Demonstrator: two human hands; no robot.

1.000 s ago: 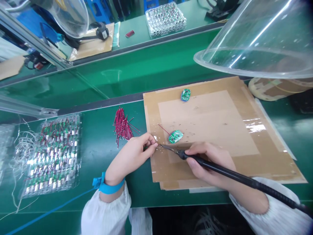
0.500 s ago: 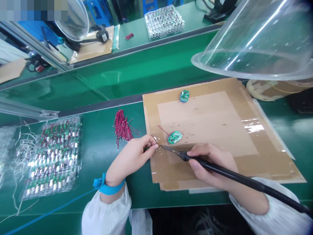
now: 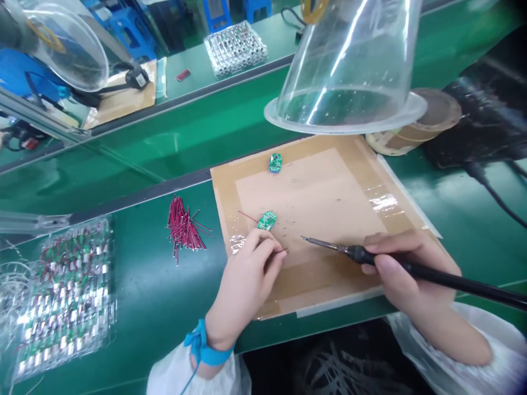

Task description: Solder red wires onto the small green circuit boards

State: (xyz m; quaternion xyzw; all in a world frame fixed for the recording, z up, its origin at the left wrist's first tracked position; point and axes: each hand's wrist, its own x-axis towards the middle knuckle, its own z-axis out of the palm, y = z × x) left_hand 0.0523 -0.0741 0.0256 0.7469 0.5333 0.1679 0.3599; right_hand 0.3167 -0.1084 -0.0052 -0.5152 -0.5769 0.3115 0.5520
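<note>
Over the cardboard mat [image 3: 321, 186], my left hand [image 3: 253, 269] pinches a short red wire [image 3: 283, 250] between thumb and fingertips, its end poking out to the right. Just beyond those fingers lies a small green circuit board [image 3: 267, 220] with one red wire sticking out to its left. My right hand [image 3: 407, 269] grips a black soldering iron [image 3: 358, 254], its tip pointing left, a short way from the wire's end. A second circuit board [image 3: 275, 162] rests near the mat's far edge. Left of the mat is a pile of red wires [image 3: 183, 227].
A tray of assembled parts [image 3: 68, 291] lies at the left beside loose white wires [image 3: 14, 280]. Above the mat's far side hangs a clear plastic cone hood [image 3: 346, 82]. A round tub [image 3: 415, 123] and black equipment stand at the right. A blue wrist strap [image 3: 209, 348] circles my left wrist.
My left hand has moved right with the wire, now nearer the closer circuit board. The iron's tip has drawn away from the wire's end. The camera view has shifted right.
</note>
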